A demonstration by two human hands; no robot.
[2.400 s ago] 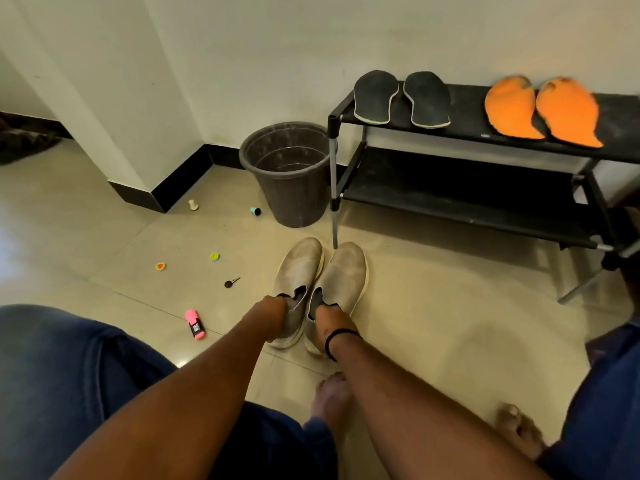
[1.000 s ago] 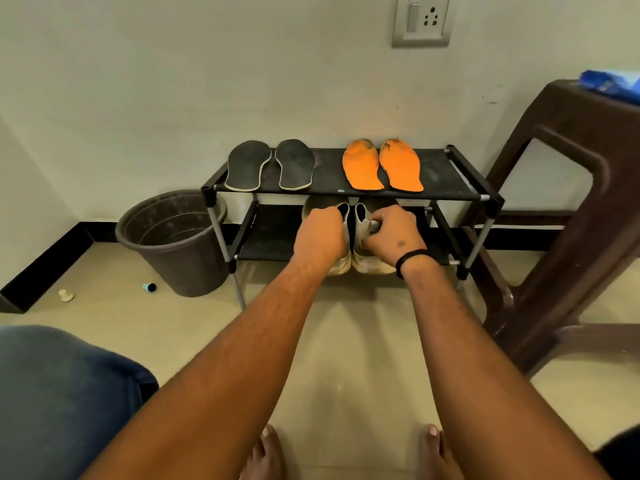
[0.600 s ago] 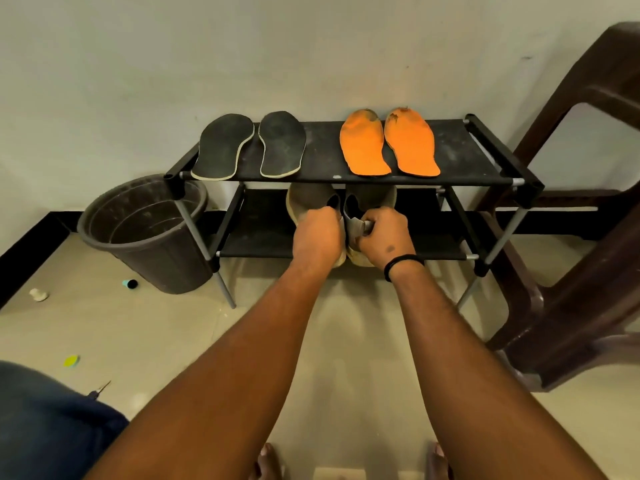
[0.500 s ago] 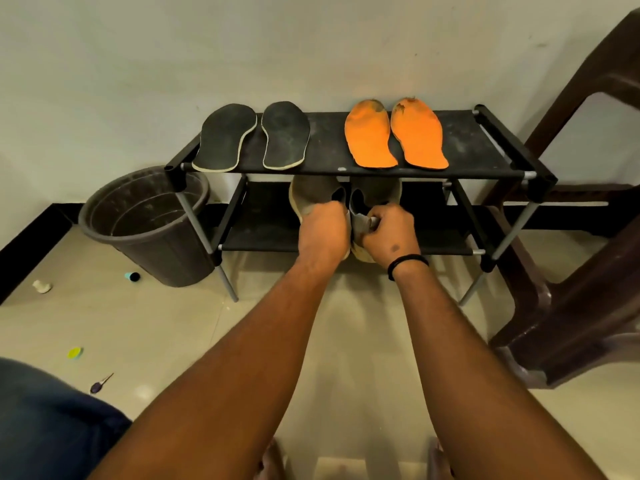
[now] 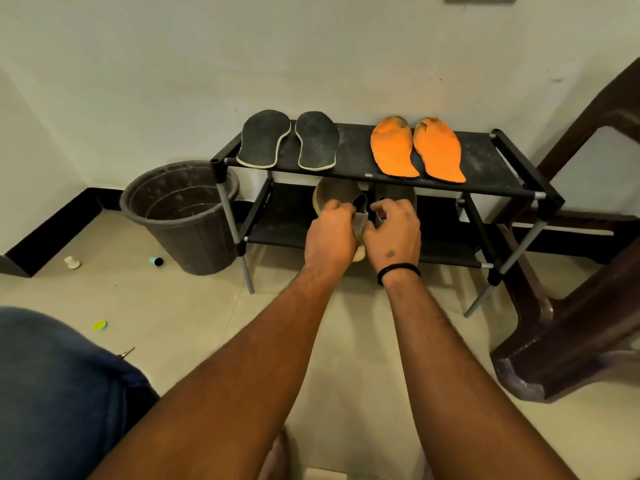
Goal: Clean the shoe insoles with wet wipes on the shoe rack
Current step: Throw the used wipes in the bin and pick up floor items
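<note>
Since 0.5 s ago the right hand (image 5: pixel 393 233) has loosened: fingers uncurled off the right shoe (image 5: pixel 394 194), now spread and relaxed just above its heel, prob. not touching but view is poor there. Left hand (image 5: pixel 330 237) still pinches the heel collar of the left shoe (image 5: pixel 334 195). Both beige slip-on shoes sit on the lower shelf of the black shoe rack (image 5: pixel 485 174), toes to the wall, side by side. On the top shelf: pair of black insoles (image 5: pixel 289 140) at left, pair of orange insoles (image 5: pixel 417 148) at right, all lying flat, the pairs apart. Dark plastic bin (image 5: pixel 183 216) stands on the floor just left of the rack. Brown plastic chair (image 5: pixel 571 306) at right of rack. Small bits scattered on floor tiles at left. No wipes in view.
</note>
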